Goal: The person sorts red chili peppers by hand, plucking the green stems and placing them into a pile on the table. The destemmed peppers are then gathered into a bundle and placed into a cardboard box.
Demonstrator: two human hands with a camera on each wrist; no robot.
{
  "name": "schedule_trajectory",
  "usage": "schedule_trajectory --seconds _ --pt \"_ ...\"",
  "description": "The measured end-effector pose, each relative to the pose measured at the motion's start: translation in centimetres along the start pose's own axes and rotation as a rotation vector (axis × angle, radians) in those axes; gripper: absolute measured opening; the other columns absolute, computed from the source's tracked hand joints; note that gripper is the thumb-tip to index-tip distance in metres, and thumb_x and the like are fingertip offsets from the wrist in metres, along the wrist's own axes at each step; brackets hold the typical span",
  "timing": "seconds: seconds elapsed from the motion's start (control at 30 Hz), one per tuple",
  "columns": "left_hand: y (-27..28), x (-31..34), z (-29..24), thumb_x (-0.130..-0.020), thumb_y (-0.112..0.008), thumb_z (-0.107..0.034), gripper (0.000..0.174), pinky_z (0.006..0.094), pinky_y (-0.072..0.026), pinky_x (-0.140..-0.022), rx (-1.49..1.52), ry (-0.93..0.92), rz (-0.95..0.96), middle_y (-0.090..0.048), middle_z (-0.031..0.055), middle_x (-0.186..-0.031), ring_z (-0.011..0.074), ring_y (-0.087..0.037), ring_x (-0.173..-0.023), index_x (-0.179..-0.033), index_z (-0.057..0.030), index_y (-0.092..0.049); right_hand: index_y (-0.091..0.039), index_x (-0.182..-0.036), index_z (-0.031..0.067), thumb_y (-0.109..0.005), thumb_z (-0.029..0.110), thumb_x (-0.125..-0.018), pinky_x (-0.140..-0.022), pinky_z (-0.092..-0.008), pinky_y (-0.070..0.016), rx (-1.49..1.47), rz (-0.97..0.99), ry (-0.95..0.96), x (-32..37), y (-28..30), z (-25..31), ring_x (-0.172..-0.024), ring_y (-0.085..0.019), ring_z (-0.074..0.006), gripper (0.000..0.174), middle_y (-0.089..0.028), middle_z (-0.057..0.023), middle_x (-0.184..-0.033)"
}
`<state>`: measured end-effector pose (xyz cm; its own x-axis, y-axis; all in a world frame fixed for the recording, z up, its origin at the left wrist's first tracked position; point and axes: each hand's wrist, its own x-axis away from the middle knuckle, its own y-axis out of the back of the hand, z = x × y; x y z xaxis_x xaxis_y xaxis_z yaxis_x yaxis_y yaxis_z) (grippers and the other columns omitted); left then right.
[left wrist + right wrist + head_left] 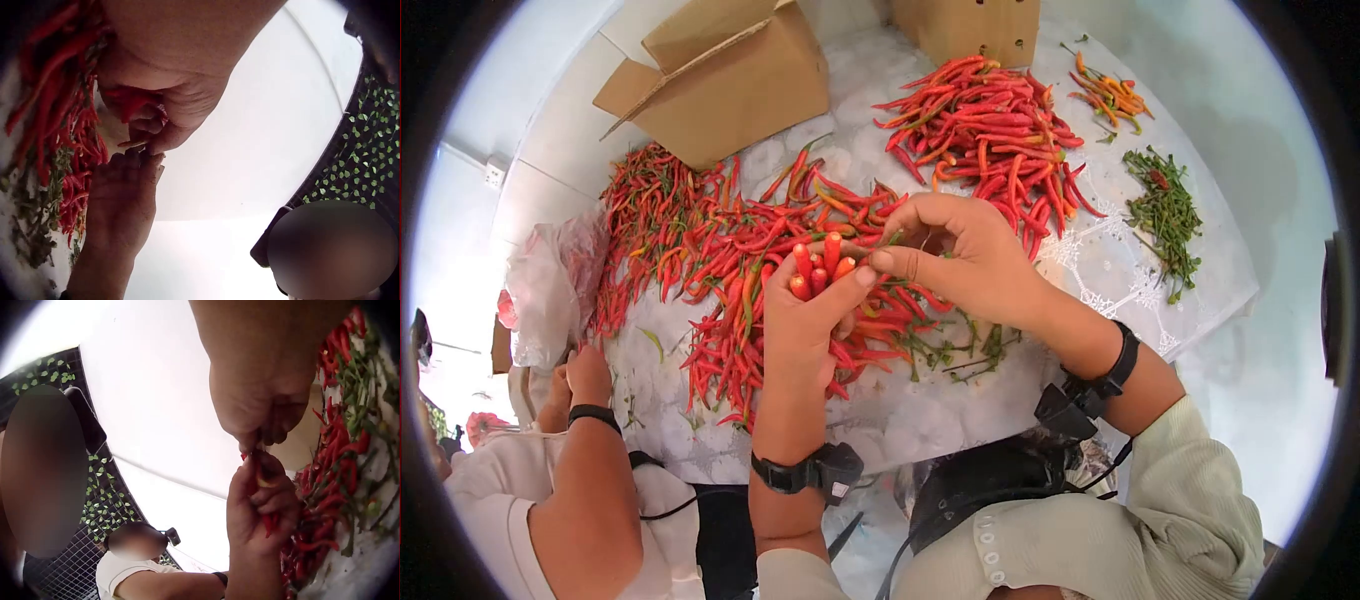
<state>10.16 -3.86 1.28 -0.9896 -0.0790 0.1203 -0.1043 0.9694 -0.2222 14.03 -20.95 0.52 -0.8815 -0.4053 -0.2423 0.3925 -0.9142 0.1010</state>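
Note:
My left hand [798, 330] grips several red chili peppers [832, 252], their pale stemless ends standing up above the fingers. Right against its fingertips, my right hand [978, 262] pinches a chili stem with thumb and forefinger; a thin stem [131, 144] shows there in the left wrist view. Seen from the right wrist, red chilies [252, 484] poke out between the left fingers. Under both hands spreads a wide heap of red chilies with green stems [730, 340].
Farther back lies a pile of chilies [1000, 125], with green stems [1165, 215] and a few orange chilies [1112, 92] to its right. An open cardboard box [740, 90] and a plastic bag [560, 280] stand left. Another person's hand [588, 375] is at the table's left edge.

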Motion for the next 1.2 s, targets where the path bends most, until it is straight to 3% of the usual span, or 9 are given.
schedule_trajectory --seconds 0.23,0.43,0.53,0.63,0.73,1.03,1.13,1.2 --pt "-0.1 0.1 -0.3 -0.070 -0.072 -0.004 0.028 0.0159 -0.0263 -0.038 0.020 0.027 0.016 -0.057 -0.0005 -0.069 0.0014 -0.043 -0.045 -0.094 -0.0020 -0.058 -0.060 -0.090 0.0008 -0.062 0.014 -0.085 -0.058 -0.0180 -0.0397 -0.231 0.064 0.006 -0.2 -0.2 -1.0 -0.067 -0.049 -0.0022 0.015 -0.057 0.0030 -0.076" --pt "0.0 0.0 -0.6 -0.069 -0.071 -0.005 0.028 0.0164 -0.0275 -0.038 0.012 0.086 0.061 -0.057 0.0001 -0.068 0.0023 -0.044 -0.046 -0.093 -0.0021 -0.057 -0.060 -0.089 0.0008 -0.059 0.017 -0.087 -0.061 -0.0197 -0.0410 -0.451 0.207 -0.149 -0.6 0.2 -1.2 -0.068 -0.050 -0.0036 0.016 -0.059 0.0020 -0.078" --pt "0.2 0.2 -0.2 -0.069 -0.070 -0.006 0.027 0.0163 -0.0282 -0.038 0.002 0.112 0.067 -0.058 0.0007 -0.069 0.0024 -0.044 -0.046 -0.093 -0.0019 -0.057 -0.061 -0.083 0.0031 -0.060 0.022 -0.086 -0.052 -0.0180 -0.0343 -0.369 0.165 -0.222 -0.6 0.3 -1.2 -0.060 -0.044 -0.0013 0.019 -0.053 0.0048 -0.066" --pt "0.7 -0.4 0.2 -0.070 -0.069 -0.006 0.026 0.0161 -0.0290 -0.038 0.040 0.126 0.104 -0.060 0.0020 -0.071 0.0022 -0.044 -0.046 -0.092 -0.0019 -0.057 -0.061 -0.088 0.0029 -0.059 0.020 -0.087 -0.059 -0.0192 -0.0401 -0.419 0.216 -0.262 -0.5 0.6 -1.0 -0.065 -0.052 -0.0052 0.017 -0.060 0.0004 -0.076" --pt "0.4 -0.3 0.1 -0.070 -0.068 -0.005 0.025 0.0164 -0.0291 -0.038 0.044 0.140 0.097 -0.058 0.0011 -0.069 0.0020 -0.044 -0.046 -0.092 -0.0019 -0.057 -0.061 -0.088 0.0032 -0.059 0.020 -0.086 -0.057 -0.0203 -0.0410 -0.601 0.183 -0.339 -0.7 0.2 -1.9 -0.066 -0.055 -0.0064 0.017 -0.061 -0.0005 -0.077" --pt "0.6 -0.2 0.0 -0.071 -0.068 -0.008 0.025 0.0176 -0.0263 -0.037 0.034 0.131 0.139 -0.055 -0.0004 -0.067 0.0026 -0.040 -0.044 -0.093 -0.0019 -0.057 -0.061 -0.092 0.0034 -0.055 0.018 -0.088 -0.054 -0.0230 -0.0419 -0.983 0.238 -0.510 -0.4 -0.1 -1.7 -0.063 -0.053 -0.0070 0.016 -0.061 -0.0022 -0.080" --pt "0.6 -0.3 0.0 -0.071 -0.067 -0.009 0.026 0.0176 -0.0253 -0.037 0.063 0.182 0.154 -0.054 -0.0008 -0.066 0.0026 -0.039 -0.043 -0.093 -0.0021 -0.057 -0.061 -0.095 0.0037 -0.055 0.019 -0.088 -0.053 -0.0228 -0.0409 -0.919 0.238 -0.544 -0.6 0.0 -1.5 -0.063 -0.052 -0.0077 0.018 -0.060 -0.0017 -0.080" --pt "0.8 -0.7 0.1 -0.071 -0.067 -0.010 0.025 0.0175 -0.0246 -0.037 0.105 0.198 0.201 -0.054 -0.0006 -0.065 0.0022 -0.037 -0.042 -0.093 -0.0031 -0.057 -0.059 -0.087 0.0058 -0.054 0.020 -0.087 -0.054 -0.0226 -0.0399 -0.899 0.262 -0.538 -0.7 0.5 -1.0 -0.066 -0.052 -0.0094 0.015 -0.058 -0.0009 -0.078"
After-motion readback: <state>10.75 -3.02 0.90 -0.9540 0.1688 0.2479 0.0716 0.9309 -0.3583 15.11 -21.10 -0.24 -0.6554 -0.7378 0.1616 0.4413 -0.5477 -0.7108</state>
